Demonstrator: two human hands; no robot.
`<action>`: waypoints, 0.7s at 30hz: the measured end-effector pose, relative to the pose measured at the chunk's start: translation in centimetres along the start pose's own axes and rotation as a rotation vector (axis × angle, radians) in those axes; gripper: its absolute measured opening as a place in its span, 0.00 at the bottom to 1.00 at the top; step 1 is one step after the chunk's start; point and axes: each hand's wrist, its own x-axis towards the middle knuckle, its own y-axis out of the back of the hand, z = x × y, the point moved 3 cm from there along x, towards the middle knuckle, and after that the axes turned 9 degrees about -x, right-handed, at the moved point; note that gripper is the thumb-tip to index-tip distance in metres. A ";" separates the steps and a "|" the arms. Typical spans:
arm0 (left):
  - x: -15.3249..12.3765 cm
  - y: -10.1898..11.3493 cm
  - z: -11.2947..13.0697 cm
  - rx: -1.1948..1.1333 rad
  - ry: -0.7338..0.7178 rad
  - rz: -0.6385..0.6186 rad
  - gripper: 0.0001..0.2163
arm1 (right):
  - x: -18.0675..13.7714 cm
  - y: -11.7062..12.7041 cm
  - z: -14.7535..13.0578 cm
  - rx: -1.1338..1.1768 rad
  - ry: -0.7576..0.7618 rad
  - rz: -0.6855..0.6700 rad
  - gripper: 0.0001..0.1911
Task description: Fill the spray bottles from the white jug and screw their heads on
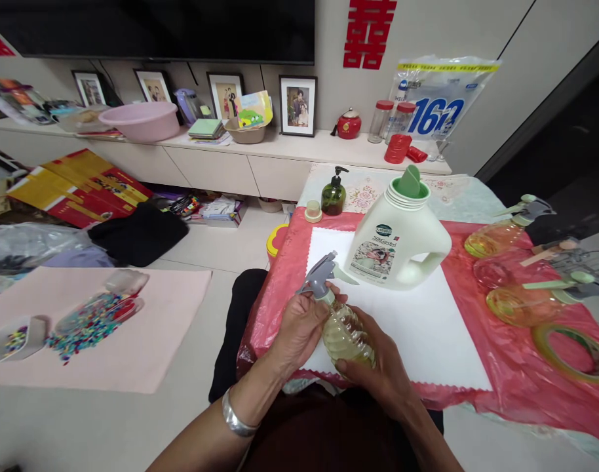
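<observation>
A clear ribbed spray bottle (347, 333) with pale yellow liquid is held upright, slightly tilted, close to my body. My left hand (303, 322) grips the collar below its grey spray head (321, 272). Around the bottle's lower body, my right hand (378, 360) is closed, thumb across the front. Just beyond stands a large white detergent jug (400, 239), its cap off and a green scoop-like piece (411, 182) in its mouth. Both hands are over a white sheet (417, 347) on the red table cover.
Two more spray bottles (496, 237) and a roll of tape (575, 354) lie at right on the red cover (520, 380). A green pump bottle (333, 196) and small cap (313, 211) stand at the far left edge. Colourful beads (86, 331) lie on a pink sheet at left.
</observation>
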 end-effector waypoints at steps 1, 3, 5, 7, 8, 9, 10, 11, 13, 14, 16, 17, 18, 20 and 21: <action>0.1 0.1 -0.1 0.011 0.010 0.019 0.21 | 0.0 0.0 0.1 -0.012 0.002 0.008 0.40; 0.2 0.2 -0.1 0.019 0.037 0.042 0.21 | 0.1 0.0 0.2 -0.018 -0.010 0.011 0.40; 0.2 0.2 0.0 0.013 0.037 0.030 0.19 | 0.1 0.0 0.1 0.004 -0.033 -0.008 0.39; 0.2 0.0 0.2 0.004 0.007 0.007 0.19 | 0.1 0.0 0.0 0.024 -0.049 -0.019 0.39; 0.1 -0.1 0.2 0.005 -0.006 0.001 0.18 | 0.1 0.1 -0.1 0.025 -0.056 -0.022 0.39; 0.0 -0.2 0.3 0.008 -0.010 0.001 0.18 | 0.1 0.1 -0.2 0.018 -0.062 -0.023 0.39; 0.0 -0.3 0.2 0.012 -0.007 0.005 0.19 | 0.1 0.1 -0.3 0.010 -0.063 -0.024 0.39; -0.1 -0.3 0.2 0.018 0.000 0.012 0.18 | 0.1 0.1 -0.4 0.003 -0.060 -0.021 0.38; -0.3 -0.4 0.0 0.029 0.007 0.024 0.19 | 0.1 0.1 -0.7 0.001 -0.044 -0.010 0.39; -0.3 -0.4 0.0 0.036 -0.002 0.031 0.19 | 0.1 0.0 -0.8 0.000 -0.038 0.002 0.39; -0.3 -0.3 0.0 0.059 -0.022 0.052 0.19 | 0.1 -0.1 -0.9 0.003 -0.040 0.015 0.39; -0.2 -0.3 0.0 0.068 -0.023 0.061 0.19 | 0.1 -0.1 -0.9 0.008 -0.044 0.009 0.39; -0.2 -0.2 0.1 0.073 -0.013 0.063 0.20 | 0.0 -0.1 -0.9 0.014 -0.048 -0.004 0.39; -0.1 -0.2 0.2 0.072 0.026 0.044 0.21 | 0.0 -0.2 -0.9 0.045 -0.046 -0.041 0.39; -0.1 -0.2 0.3 0.070 0.039 0.030 0.21 | -0.1 -0.3 -0.9 0.078 -0.044 -0.062 0.38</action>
